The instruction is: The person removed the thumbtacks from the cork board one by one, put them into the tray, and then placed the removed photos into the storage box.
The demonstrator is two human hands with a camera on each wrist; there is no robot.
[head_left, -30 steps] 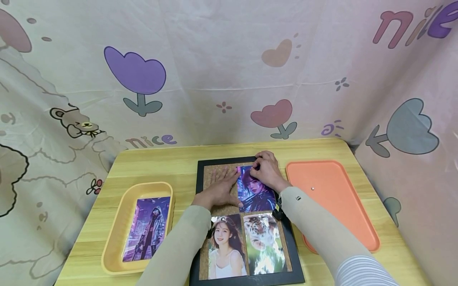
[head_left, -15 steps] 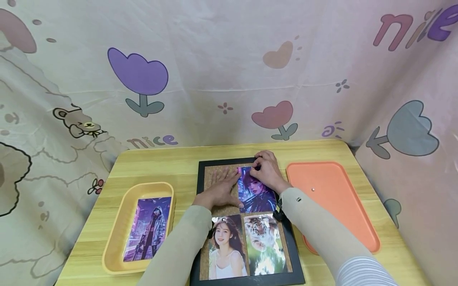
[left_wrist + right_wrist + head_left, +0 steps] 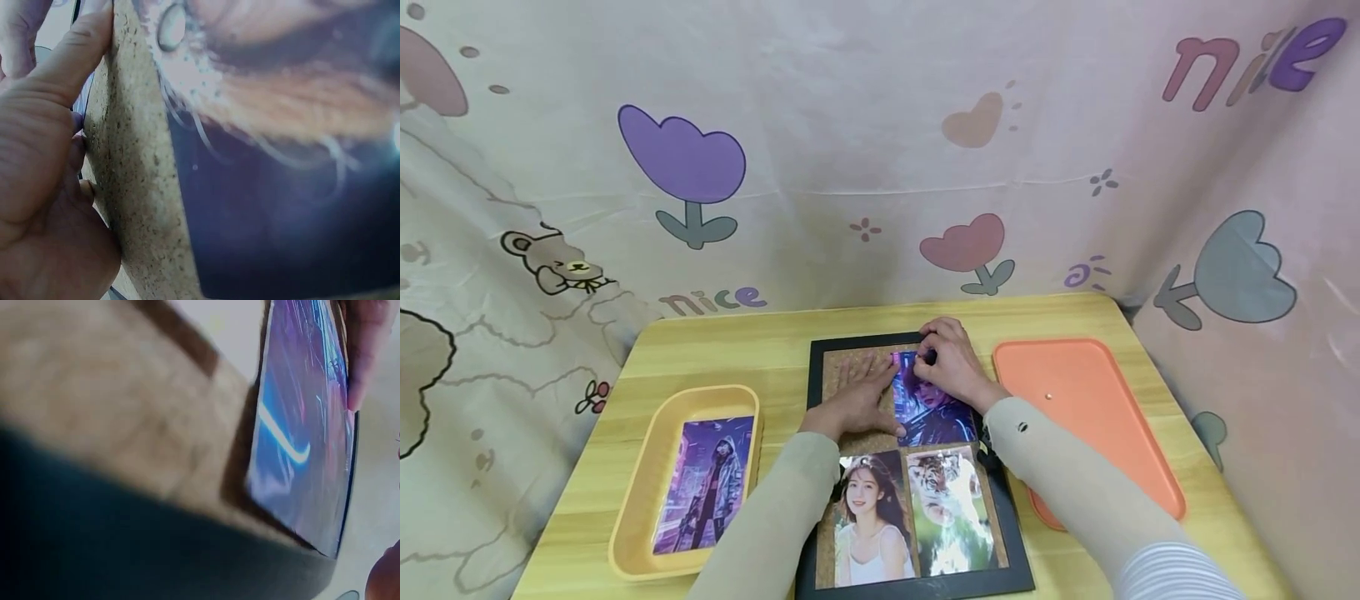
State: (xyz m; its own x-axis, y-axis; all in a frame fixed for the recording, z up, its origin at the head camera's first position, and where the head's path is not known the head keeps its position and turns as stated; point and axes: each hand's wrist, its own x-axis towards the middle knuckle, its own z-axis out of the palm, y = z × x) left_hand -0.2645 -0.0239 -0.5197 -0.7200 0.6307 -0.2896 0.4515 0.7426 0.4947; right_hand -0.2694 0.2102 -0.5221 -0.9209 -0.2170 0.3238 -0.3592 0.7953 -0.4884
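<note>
My left hand [image 3: 856, 404] lies spread on a black-framed corkboard [image 3: 817, 375]. Its thumb and forefinger touch the left edge of a purple photo [image 3: 936, 423] of a figure with neon light. At that photo's top edge, my right hand [image 3: 953, 360] has thumb and forefinger pinched together on a small pin, mostly hidden by the fingertips. The photo shines in the right wrist view [image 3: 297, 456]. Below it lie a portrait photo [image 3: 868, 533] and a tiger photo [image 3: 951, 521]. A silvery round thumbtack [image 3: 171, 28] sits on the portrait in the left wrist view.
To the left, a yellow tray [image 3: 625, 521] holds another purple photo [image 3: 707, 483] of a hooded figure. An orange tray [image 3: 1097, 417] on the right has a small silvery tack [image 3: 1048, 397] in it. A patterned cloth [image 3: 820, 125] hangs behind the wooden table [image 3: 722, 350].
The right hand's fingertips have shifted slightly left along the photo's top edge. The left hand stays in place on the board. The head view has turned a little.
</note>
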